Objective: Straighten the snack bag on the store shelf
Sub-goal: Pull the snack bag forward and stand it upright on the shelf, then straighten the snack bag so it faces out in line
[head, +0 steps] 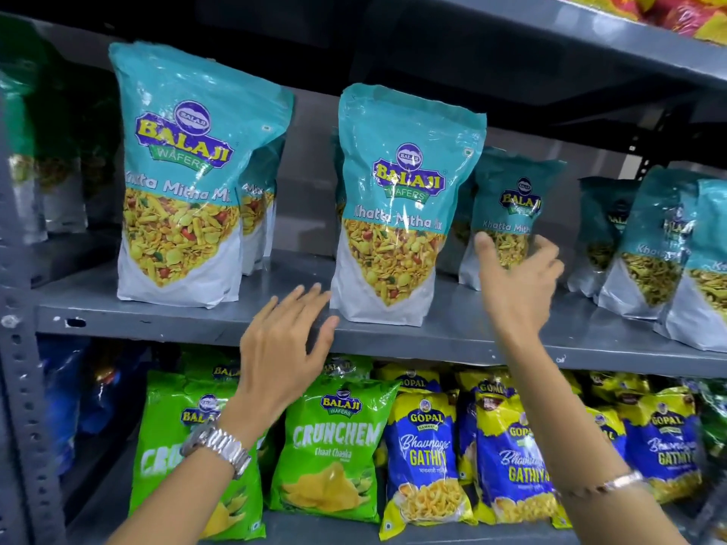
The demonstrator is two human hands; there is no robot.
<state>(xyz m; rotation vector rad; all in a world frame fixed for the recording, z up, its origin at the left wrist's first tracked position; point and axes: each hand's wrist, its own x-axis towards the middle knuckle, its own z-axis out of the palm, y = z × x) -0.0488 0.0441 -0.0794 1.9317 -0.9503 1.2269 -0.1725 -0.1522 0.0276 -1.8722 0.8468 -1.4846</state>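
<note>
Currently both empty: left hand, right hand spread beside upright teal plastic snack bag; risks toppling off grey metal shelf if nudged.

Bright, even overhead light, glare on glossy teal pouches, dark blurred left edge, wide-angle bowing.

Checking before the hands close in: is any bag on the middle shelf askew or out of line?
Yes. The central Khatta Mitha bag leans slightly left. The smaller bag behind it sits set back from the shelf edge. The left hand and right hand are open beside them.
</note>
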